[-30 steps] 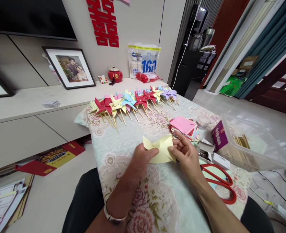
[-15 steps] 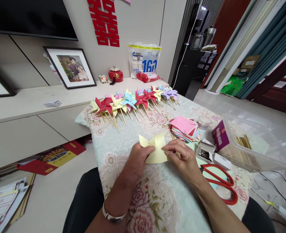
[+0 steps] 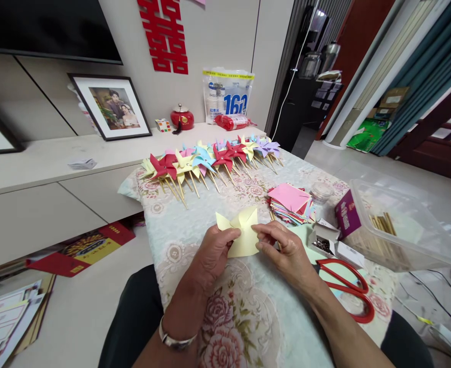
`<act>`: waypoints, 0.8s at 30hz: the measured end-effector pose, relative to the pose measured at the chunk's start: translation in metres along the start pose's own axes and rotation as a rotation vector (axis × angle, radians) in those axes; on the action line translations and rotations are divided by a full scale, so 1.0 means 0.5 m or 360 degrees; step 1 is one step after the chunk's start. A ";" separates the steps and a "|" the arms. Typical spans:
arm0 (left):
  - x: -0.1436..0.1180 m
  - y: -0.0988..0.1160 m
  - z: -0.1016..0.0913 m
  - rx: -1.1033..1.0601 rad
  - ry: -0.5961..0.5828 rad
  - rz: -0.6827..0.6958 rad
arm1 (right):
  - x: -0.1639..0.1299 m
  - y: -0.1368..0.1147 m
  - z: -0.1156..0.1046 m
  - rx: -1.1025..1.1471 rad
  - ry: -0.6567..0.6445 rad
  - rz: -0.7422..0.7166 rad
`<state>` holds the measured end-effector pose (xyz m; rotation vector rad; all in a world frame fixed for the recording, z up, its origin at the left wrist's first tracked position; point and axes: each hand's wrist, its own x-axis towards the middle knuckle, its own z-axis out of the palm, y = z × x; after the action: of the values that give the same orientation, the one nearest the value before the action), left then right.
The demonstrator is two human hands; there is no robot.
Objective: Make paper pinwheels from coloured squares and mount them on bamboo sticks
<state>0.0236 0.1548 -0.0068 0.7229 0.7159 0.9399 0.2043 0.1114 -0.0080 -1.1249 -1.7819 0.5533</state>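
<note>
A pale yellow paper square [image 3: 242, 232], partly folded into points, is pinched between both my hands above the floral tablecloth [image 3: 244, 317]. My left hand [image 3: 213, 250] grips its left side with thumb on top. Its right side is held at the fingertips of my right hand [image 3: 284, 250]. Beyond them lies a row of finished paper pinwheels [image 3: 210, 158] on wooden sticks, in red, yellow, blue, pink and purple. A stack of coloured paper squares [image 3: 290, 202] with a pink sheet on top sits just right of the yellow sheet.
Red-handled scissors [image 3: 343, 291] lie right of my right hand. A clear plastic tub [image 3: 401, 225] holds wooden sticks. Beside it are a purple box [image 3: 346, 214], a small open box of pins [image 3: 323, 243] and a small round jar [image 3: 320, 191]. A low cabinet [image 3: 37, 189] stands left.
Both hands shifted the yellow paper slightly left and toward the pinwheels, turning it. My right fingers closed lower onto its right side.
</note>
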 end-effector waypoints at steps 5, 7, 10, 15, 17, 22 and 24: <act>-0.004 -0.001 0.001 0.0003 -0.0003 0.0007 | 0.001 0.000 0.000 -0.0032 0.0042 0.0008; -0.006 0.000 0.003 0.0015 0.0003 -0.0002 | 0.002 -0.002 0.000 -0.0044 0.0052 0.0014; -0.007 0.001 0.004 0.0029 0.0020 -0.0021 | 0.003 -0.005 0.000 -0.0032 0.0078 0.0036; -0.004 -0.001 0.002 0.0021 0.0032 -0.0027 | 0.002 -0.009 0.001 0.0071 0.0094 0.0181; -0.003 -0.002 0.002 0.0021 0.0041 -0.0006 | 0.001 -0.008 0.002 0.0188 0.0129 0.0325; -0.005 -0.002 0.006 0.0023 0.0033 0.0017 | 0.003 -0.001 0.004 0.0697 0.0150 0.0644; -0.007 -0.001 0.008 0.0010 0.0006 0.0017 | 0.004 -0.001 0.006 0.0807 0.0169 0.0677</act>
<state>0.0256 0.1508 -0.0043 0.7314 0.7193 0.9493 0.2013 0.1132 -0.0080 -1.1399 -1.2087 1.1061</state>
